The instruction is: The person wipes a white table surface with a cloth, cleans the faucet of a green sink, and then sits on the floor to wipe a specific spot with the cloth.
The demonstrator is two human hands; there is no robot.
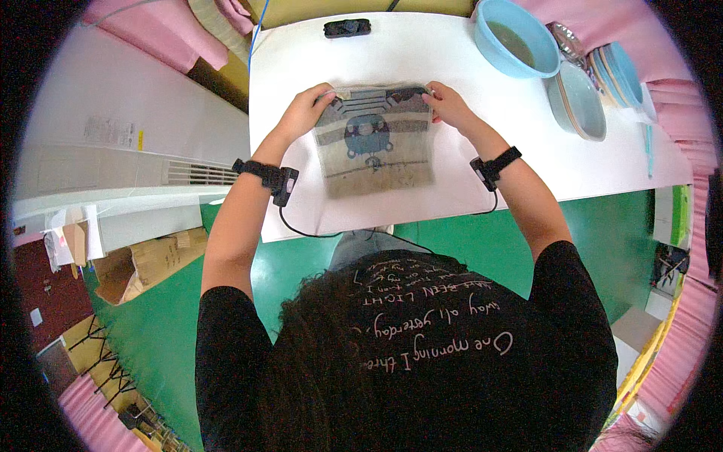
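Observation:
A thin grey cloth [375, 141] with stripes and a blue animal-face print hangs flat between my hands, over the white table [406, 56]. My left hand [310, 107] pinches its far left corner between thumb and fingers. At the far right corner, my right hand [448, 106] grips the cloth in the same way. The print appears upside down from where I look. Whether the cloth's near edge touches the table I cannot tell. Each forearm wears a black strap with a small wired device.
At the table's far right stands a blue basin [518, 39] holding murky liquid. Beside it are a grey-green oval basin [577, 101], stacked blue plates [618, 73] and a metal bowl [566, 40]. A black device [347, 28] lies at the back edge. Left is a white appliance [141, 124].

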